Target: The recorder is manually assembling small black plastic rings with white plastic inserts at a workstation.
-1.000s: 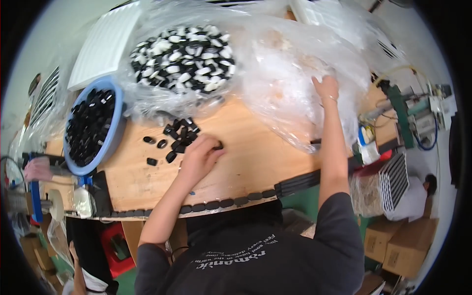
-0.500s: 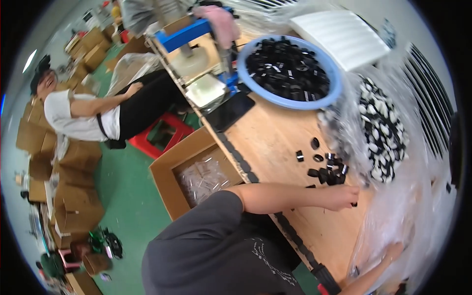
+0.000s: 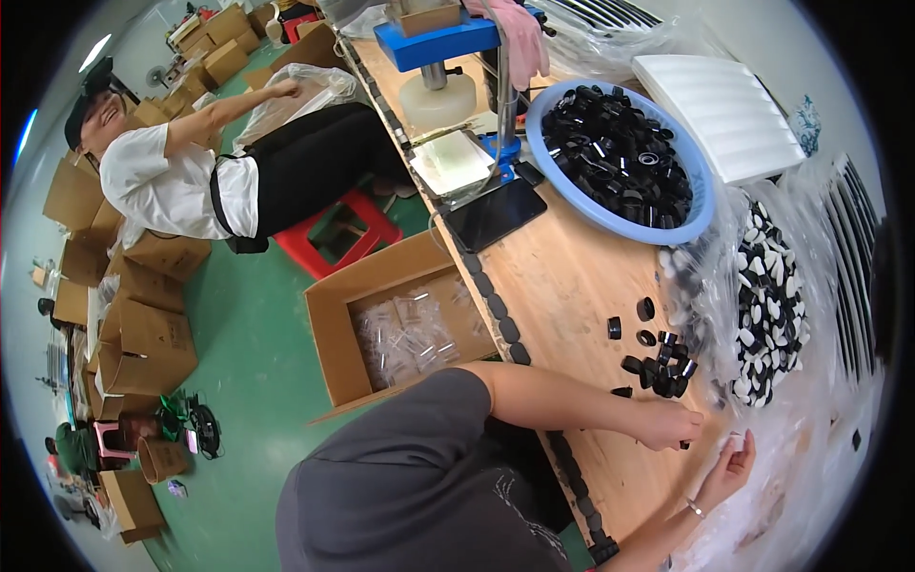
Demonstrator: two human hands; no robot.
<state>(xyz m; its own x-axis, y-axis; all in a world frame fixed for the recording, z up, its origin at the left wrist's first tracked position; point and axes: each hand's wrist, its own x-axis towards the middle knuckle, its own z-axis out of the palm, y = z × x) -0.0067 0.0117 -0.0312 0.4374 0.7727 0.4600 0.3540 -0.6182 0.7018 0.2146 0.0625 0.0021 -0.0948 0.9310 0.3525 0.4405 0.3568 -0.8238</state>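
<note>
Black cap (image 3: pixel 684 444) sits within the left hand's grip (image 3: pixel 667 425), mostly hidden.

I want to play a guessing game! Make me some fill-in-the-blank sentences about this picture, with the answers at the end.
1. The left hand holds a small black piece, and the right hand holds a small ____ one.
2. The round basin full of black caps is coloured ____.
3. The clear plastic pieces lie in an open box made of ____.
4. The stool beside that box is coloured ____.

Missing words: white; blue; cardboard; red.
</note>
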